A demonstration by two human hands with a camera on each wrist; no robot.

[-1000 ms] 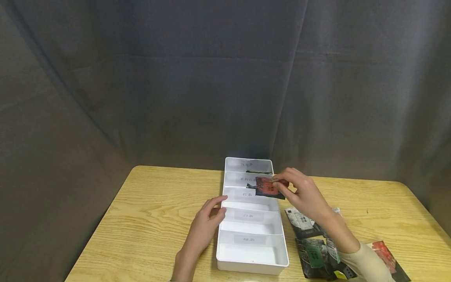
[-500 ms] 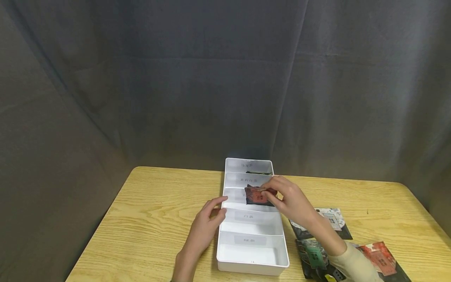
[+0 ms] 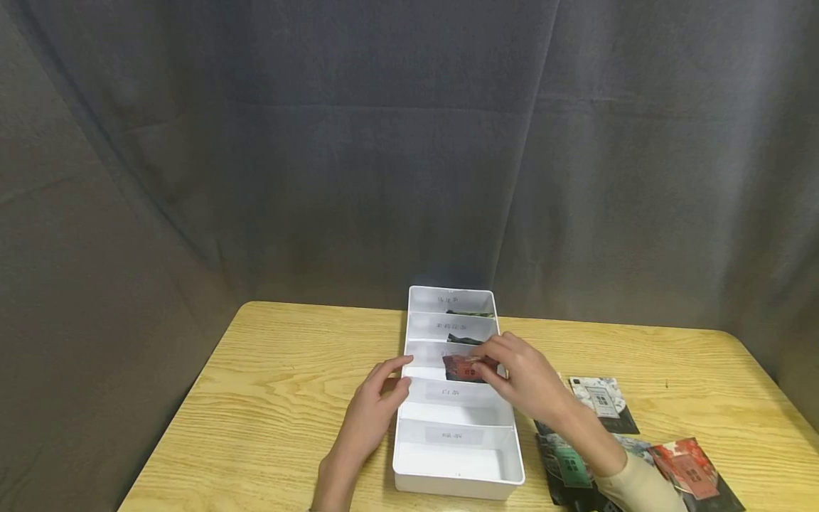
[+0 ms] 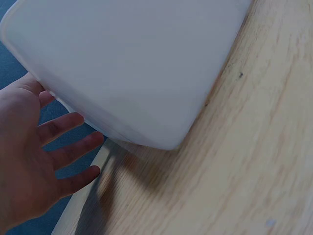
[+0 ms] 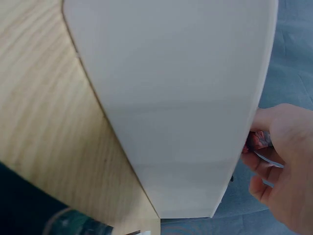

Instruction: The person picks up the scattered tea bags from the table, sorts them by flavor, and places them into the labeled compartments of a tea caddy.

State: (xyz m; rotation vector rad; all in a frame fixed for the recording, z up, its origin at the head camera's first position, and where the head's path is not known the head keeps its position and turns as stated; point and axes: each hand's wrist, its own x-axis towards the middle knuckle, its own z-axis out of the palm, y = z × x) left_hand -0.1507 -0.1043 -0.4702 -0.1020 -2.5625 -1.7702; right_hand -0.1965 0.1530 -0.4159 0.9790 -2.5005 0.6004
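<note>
Where the wood-grain table [image 3: 269, 398] nears the bottom edge, loose foil packets [image 3: 684, 469] lie, partly cut off and hidden by a sleeve. Beside them stands a white plastic tray [image 3: 457, 483] with five compartments; its paper labels are too blurred to read. Fingers straight, the left hand [image 3: 371, 416] rests against its side. Over the middle compartment, the right hand [image 3: 521, 377] pinches a red packet [image 3: 466, 368].

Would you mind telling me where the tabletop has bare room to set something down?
Bare wood lies left of the white tray, beyond the left hand, and along the far right edge behind the packets. It is crowded right of the tray, where packets lie by the right hand, which pinches a red packet.
</note>
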